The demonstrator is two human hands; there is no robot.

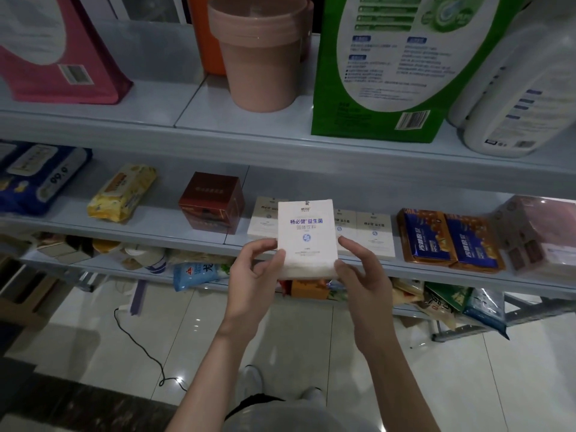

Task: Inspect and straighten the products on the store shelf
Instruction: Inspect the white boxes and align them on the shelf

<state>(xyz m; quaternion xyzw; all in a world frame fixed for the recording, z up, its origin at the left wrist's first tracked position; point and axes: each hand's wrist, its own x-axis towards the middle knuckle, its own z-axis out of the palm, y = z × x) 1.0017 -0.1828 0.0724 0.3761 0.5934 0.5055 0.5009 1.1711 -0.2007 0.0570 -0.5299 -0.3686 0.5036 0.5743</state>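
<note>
White flat pack with blue writing (306, 235) up in air, upright, front face to camera, just in front of grey metal middle shelf (165, 213). Left hand (255, 275) pinches lower left edge, thumb on front. Right hand (361, 275) pinches lower right edge. Both hands narrow, holding pack. Pack looks light and thin, likely card: may dent if squeezed hard. Face looks smooth, could slip. Best hold: side edges, soft grip, as now. Row of same white packs (374, 233) stands on shelf behind. Dark red cube box (212, 202) left of row.

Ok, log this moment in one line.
stage: inspecting | left hand: grips white box | right hand: grips it | held before middle shelf
</note>
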